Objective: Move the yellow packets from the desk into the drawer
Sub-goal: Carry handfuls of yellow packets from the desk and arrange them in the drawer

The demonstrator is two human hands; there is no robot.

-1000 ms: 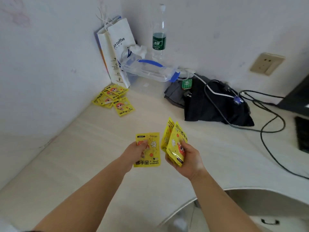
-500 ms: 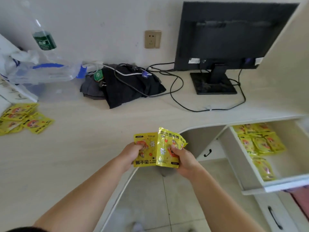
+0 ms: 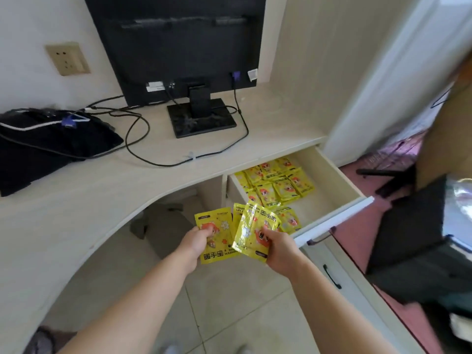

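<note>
While the fingers (image 3: 205,232) of the left hand (image 3: 195,241) pinch a single yellow packet (image 3: 213,223), the right hand (image 3: 278,249) grips a fanned bunch of packets (image 3: 252,226) (two or three, hard to count), both just beside the open drawer (image 3: 329,172). Many stored packets (image 3: 275,182) already lie inside. The job looks well along. This handful remains to be dropped in, and whether more wait on the desk (image 3: 102,185) cannot be told.
</note>
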